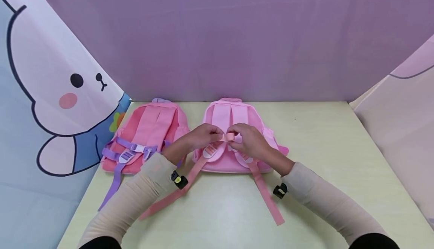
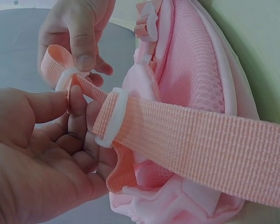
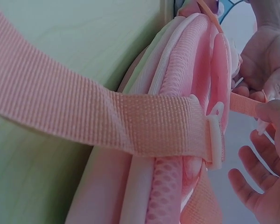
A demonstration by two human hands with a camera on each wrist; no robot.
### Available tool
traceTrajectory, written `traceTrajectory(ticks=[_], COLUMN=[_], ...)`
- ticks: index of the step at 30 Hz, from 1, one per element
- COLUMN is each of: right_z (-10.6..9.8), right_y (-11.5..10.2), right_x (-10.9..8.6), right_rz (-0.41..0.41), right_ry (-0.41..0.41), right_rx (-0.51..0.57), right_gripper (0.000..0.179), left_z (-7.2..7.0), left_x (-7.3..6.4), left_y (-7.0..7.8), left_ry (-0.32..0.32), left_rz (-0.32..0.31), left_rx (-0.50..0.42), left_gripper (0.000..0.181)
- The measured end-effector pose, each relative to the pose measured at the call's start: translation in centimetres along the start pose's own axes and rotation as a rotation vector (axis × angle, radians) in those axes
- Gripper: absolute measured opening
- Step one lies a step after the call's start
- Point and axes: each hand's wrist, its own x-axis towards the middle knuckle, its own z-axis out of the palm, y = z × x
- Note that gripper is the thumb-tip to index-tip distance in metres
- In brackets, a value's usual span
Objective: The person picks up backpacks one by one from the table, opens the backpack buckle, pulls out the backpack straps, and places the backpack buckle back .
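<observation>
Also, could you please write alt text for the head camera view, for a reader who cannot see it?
A person's left grip and right grip pinch a peach strap over a pink backpack on a pale table. Two looser straps trail from it toward the viewer; a deeper-pink backpack with purple webbing is to its left, before a purple backdrop.

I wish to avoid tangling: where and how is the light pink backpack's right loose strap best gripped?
Probably pinch the strap by its free end, from the near side: the flat band extends that way, its tip uncovered.
</observation>
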Motion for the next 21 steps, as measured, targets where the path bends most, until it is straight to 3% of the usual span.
traceTrajectory(ticks=[13, 21], right_z=[-0.2, -0.21], right_y=[-0.15, -0.08], right_x=[-0.08, -0.18], right_rz=[-0.01, -0.005], right_ry=[0.024, 0.018], right_rx=[-0.01, -0.002], right_gripper=[0.03, 0.03], left_z=[-0.27, -0.12], left_x=[-0.16, -0.22], left_y=[-0.01, -0.02], left_ry=[0.002, 0.009], left_rz=[-0.05, -0.011], left_rx=[0.04, 0.045], left_gripper=[0.026, 0.025])
